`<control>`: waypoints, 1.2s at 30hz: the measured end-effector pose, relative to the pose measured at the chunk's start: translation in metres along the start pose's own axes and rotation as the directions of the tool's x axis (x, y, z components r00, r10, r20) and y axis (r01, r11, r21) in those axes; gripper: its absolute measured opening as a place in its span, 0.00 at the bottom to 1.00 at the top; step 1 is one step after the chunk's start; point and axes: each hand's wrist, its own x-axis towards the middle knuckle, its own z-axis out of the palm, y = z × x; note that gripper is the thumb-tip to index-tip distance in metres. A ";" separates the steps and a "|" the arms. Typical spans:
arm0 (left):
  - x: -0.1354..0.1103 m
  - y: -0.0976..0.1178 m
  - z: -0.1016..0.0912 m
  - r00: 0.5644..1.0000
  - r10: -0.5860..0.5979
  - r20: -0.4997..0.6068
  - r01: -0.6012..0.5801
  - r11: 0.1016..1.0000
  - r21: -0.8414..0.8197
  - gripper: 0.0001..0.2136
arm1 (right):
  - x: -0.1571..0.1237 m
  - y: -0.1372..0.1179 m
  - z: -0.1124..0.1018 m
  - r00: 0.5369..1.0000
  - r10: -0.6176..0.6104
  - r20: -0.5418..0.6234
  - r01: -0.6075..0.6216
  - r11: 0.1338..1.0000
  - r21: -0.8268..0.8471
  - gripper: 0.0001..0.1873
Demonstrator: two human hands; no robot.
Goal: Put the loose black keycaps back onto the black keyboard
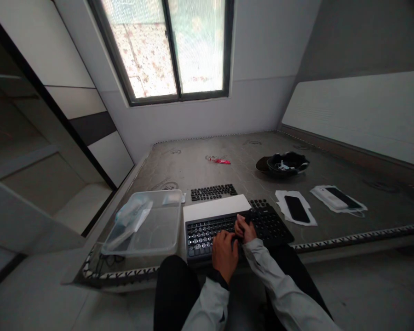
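Observation:
A black keyboard lies in front of my knees, its left part showing bare key sockets and its right part still bearing keycaps. My left hand rests palm down on its lower middle, fingers bent and thumb apart. Just right of it, my right hand is closed in a pinch over the keyboard; what the fingers hold, if anything, is hidden. Rows of loose black keycaps are laid out beyond the keyboard, with a smaller group of keycaps to the right. A white board or box lies along the keyboard's far edge.
A clear plastic bin with a bag stands left. To the right are a phone on a white sheet, another dark device on white wrapping, and a dark cap. A red packet lies farther back on the mattress.

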 end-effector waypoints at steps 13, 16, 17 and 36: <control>0.000 0.000 0.002 1.000 -0.016 -0.019 0.016 1.000 -0.002 0.09 | -0.010 0.000 0.007 0.988 -0.121 -0.097 0.076 0.921 -0.382 0.29; 0.000 0.001 0.000 1.000 -0.009 -0.017 0.009 1.000 0.006 0.09 | -0.010 -0.001 0.005 0.990 -0.102 -0.098 0.057 0.925 -0.377 0.29; 0.000 0.002 0.000 1.000 -0.008 -0.018 0.008 1.000 0.014 0.09 | -0.010 -0.002 0.006 0.991 -0.096 -0.092 0.055 0.928 -0.369 0.30; -0.001 -0.002 0.004 1.000 -0.005 -0.026 0.007 0.997 0.078 0.09 | -0.014 -0.013 0.022 0.992 -0.081 -0.095 0.042 0.933 -0.357 0.31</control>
